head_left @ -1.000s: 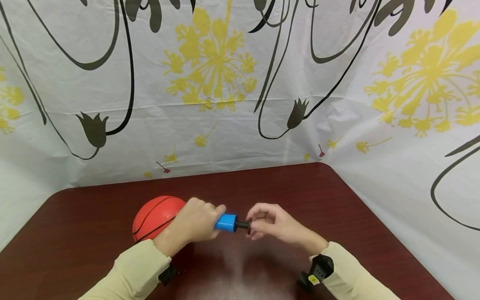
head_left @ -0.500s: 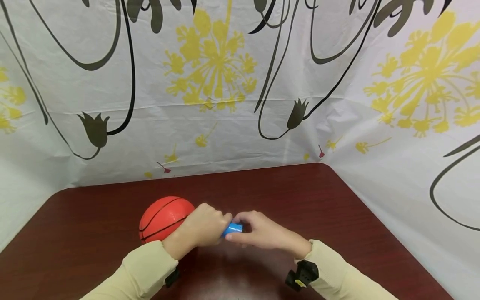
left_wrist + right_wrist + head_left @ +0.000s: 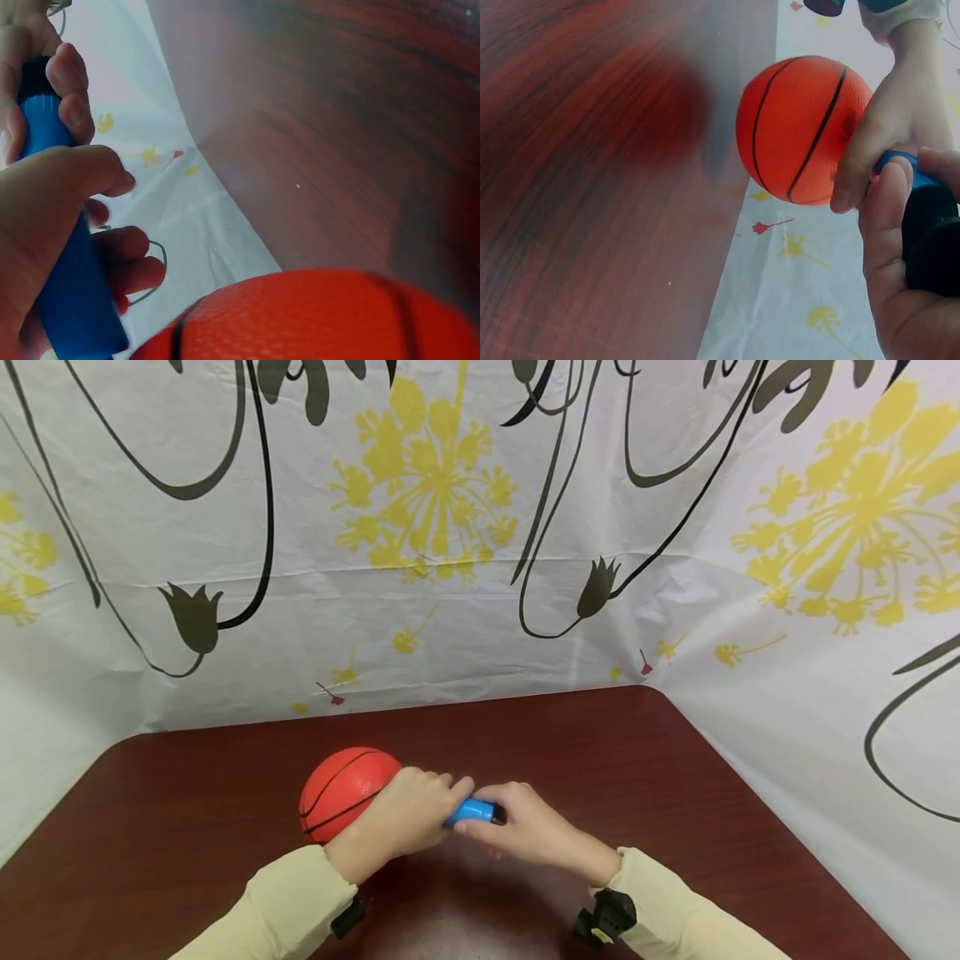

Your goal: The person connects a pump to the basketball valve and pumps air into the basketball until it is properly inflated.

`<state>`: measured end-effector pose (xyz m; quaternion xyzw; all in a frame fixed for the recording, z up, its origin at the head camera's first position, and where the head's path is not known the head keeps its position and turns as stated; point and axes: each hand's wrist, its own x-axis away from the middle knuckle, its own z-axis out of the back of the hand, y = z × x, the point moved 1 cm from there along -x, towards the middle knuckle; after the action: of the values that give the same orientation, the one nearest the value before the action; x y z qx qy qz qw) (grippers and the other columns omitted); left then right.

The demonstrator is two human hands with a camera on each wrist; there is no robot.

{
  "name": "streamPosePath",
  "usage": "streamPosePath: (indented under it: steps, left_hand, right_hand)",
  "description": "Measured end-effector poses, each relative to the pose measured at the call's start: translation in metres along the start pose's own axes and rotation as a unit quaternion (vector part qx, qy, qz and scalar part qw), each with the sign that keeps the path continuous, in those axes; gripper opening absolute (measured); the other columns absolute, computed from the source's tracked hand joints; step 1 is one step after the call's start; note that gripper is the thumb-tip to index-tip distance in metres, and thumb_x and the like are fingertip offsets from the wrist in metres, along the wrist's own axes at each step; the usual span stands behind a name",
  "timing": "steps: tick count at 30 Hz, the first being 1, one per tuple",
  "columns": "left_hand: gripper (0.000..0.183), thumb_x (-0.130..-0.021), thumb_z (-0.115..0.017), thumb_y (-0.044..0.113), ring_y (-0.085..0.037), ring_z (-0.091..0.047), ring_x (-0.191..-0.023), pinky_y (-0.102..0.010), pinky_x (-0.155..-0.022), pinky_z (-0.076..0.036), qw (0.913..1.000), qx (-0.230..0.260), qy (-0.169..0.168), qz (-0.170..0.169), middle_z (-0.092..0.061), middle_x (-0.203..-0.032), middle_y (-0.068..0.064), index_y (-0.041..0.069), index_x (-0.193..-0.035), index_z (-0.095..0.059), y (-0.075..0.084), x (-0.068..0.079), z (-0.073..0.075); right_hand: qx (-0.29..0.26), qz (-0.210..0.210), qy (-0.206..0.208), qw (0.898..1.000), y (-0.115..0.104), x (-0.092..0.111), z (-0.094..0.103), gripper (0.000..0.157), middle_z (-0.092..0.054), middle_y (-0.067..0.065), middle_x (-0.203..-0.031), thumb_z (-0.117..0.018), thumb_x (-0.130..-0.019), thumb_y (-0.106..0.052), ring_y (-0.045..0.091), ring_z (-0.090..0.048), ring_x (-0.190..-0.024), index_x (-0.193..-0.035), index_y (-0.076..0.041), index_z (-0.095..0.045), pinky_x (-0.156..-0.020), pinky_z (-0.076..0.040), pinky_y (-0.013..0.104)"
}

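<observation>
My left hand (image 3: pixel 412 810) grips the blue barrel of a hand pump (image 3: pixel 470 812), fingers curled round it in the left wrist view. My right hand (image 3: pixel 528 828) holds the pump's other end, thumb and fingers round the black end cap (image 3: pixel 36 76) and the top of the barrel. In the right wrist view the pump's round black handle (image 3: pixel 936 251) lies against the right palm. A red-orange ball (image 3: pixel 345 789) with black lines, like a small basketball, is just left of the left hand, partly behind it. The joint between pump and ball is hidden.
A dark red-brown table (image 3: pixel 187 827) lies beneath the hands and ball. White sheeting (image 3: pixel 465 643) with yellow flowers and dark stems stands behind and at both sides. Each wrist carries a black camera (image 3: pixel 615 912).
The right hand has moved left, so the pump's black rod, which stuck out of the barrel, no longer shows. The left hand, pump and ball have shifted to the right.
</observation>
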<state>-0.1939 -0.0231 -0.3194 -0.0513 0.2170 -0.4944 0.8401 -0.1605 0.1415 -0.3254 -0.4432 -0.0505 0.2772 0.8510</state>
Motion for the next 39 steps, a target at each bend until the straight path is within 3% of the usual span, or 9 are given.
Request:
streamPosePath:
  steps: [5,8,10,16,21,26,33,39]
  left_hand:
    - [0.055,-0.062,-0.075,0.038,-0.021,-0.055,-0.078,-0.032,-0.067,-0.047,0.9927,0.028,0.101,0.059,-0.052,-0.087,-0.006,0.012,-0.104,-0.051,-0.014,0.017,0.002]
    - [0.07,-0.057,-0.078,0.039,-0.032,-0.049,-0.101,-0.045,-0.082,-0.042,0.978,0.064,0.163,0.113,-0.051,-0.104,-0.013,0.01,-0.115,-0.051,-0.027,0.034,0.0]
    - [0.08,-0.054,-0.079,0.042,-0.039,-0.041,-0.112,-0.052,-0.086,-0.037,0.9671,0.079,0.187,0.153,-0.047,-0.115,-0.018,0.01,-0.12,-0.047,-0.033,0.044,-0.004]
    - [0.103,-0.05,-0.076,0.054,-0.046,-0.027,-0.12,-0.06,-0.085,-0.032,0.9304,0.139,0.185,0.285,-0.029,-0.135,-0.021,0.017,-0.135,-0.031,-0.035,0.054,-0.02]
    - [0.11,-0.046,-0.077,0.056,-0.043,-0.024,-0.123,-0.061,-0.078,-0.038,0.905,0.182,0.186,0.337,-0.023,-0.139,-0.017,0.025,-0.138,-0.025,-0.033,0.051,-0.033]
    - [0.103,-0.047,-0.081,0.046,-0.035,-0.033,-0.117,-0.053,-0.069,-0.046,0.9042,0.183,0.211,0.323,-0.03,-0.134,-0.015,0.021,-0.134,-0.032,-0.035,0.047,-0.041]
    - [0.092,-0.049,-0.08,0.045,-0.034,-0.034,-0.115,-0.052,-0.075,-0.044,0.9223,0.133,0.225,0.284,-0.035,-0.129,-0.016,0.017,-0.128,-0.041,-0.037,0.043,-0.04]
    - [0.085,-0.05,-0.076,0.047,-0.035,-0.033,-0.115,-0.054,-0.078,-0.041,0.9362,0.088,0.206,0.271,-0.036,-0.128,-0.017,0.019,-0.124,-0.044,-0.039,0.039,-0.034]
  right_hand:
    - [-0.003,-0.012,0.022,1.0,0.002,0.002,0.005,0.025,-0.055,-0.002,-0.059,-0.06,-0.082,-0.03,0.014,-0.055,-0.045,-0.09,-0.006,-0.061,-0.044,-0.046,0.026]
    - [-0.004,-0.031,0.039,0.999,0.0,0.004,0.011,0.023,-0.055,0.001,-0.059,-0.061,-0.082,-0.023,0.016,-0.054,-0.046,-0.092,-0.001,-0.061,-0.044,-0.046,0.026]
    - [-0.003,-0.043,0.047,0.998,-0.006,0.006,0.016,0.021,-0.055,0.004,-0.06,-0.061,-0.082,-0.017,0.018,-0.055,-0.046,-0.092,0.001,-0.06,-0.045,-0.047,0.028]
    - [-0.004,-0.055,0.059,0.997,-0.014,0.01,0.023,0.019,-0.055,0.006,-0.062,-0.061,-0.082,-0.012,0.019,-0.055,-0.048,-0.092,0.004,-0.059,-0.048,-0.048,0.034]
    - [-0.002,-0.049,0.052,0.997,0.005,0.008,0.021,0.027,-0.055,0.002,-0.062,-0.062,-0.082,-0.024,0.011,-0.054,-0.048,-0.094,0.0,-0.06,-0.048,-0.048,0.029]
    - [-0.005,-0.033,0.04,0.999,0.015,0.009,0.02,0.028,-0.055,-0.001,-0.062,-0.062,-0.081,-0.031,0.012,-0.054,-0.048,-0.092,-0.006,-0.06,-0.048,-0.048,0.029]
    - [0.004,-0.041,0.023,0.999,0.019,0.012,0.024,0.029,-0.057,-0.003,-0.064,-0.061,-0.081,-0.033,0.011,-0.056,-0.05,-0.094,-0.007,-0.06,-0.05,-0.048,0.029]
    - [0.051,-0.046,-0.019,0.997,0.015,0.01,0.032,0.029,-0.057,-0.004,-0.064,-0.059,-0.082,-0.033,0.009,-0.054,-0.054,-0.092,-0.006,-0.058,-0.052,-0.046,0.025]
